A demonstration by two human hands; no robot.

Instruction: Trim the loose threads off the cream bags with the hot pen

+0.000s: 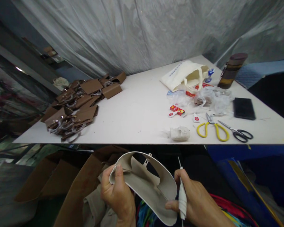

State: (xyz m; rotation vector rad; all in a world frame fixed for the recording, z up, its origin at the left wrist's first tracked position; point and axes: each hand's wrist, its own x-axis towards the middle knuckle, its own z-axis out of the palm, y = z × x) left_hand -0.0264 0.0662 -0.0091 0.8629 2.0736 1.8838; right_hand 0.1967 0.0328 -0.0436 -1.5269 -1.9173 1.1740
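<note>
A beige leather-like bag (146, 186) is spread open in front of me below the table edge, its hollow inside facing up. Its left rim is pinched between the thumb and fingers of my left hand (119, 192). At the bag's right side, my right hand (191, 198) grips a thin pointed tool with a white-wrapped handle (182, 198), the metal tip pointing up. The right thumb rests on the bag's right edge. A small metal fitting (150, 155) shows on the bag's far rim.
Brown handbags (82, 101) are piled on the white table (132, 110) at left. To the right are yellow-handled scissors (212, 127), black scissors (239, 132), a cream tote bag (184, 77), a bottle (232, 71) and a black flat device (243, 108). Below left stands a cardboard box (75, 186).
</note>
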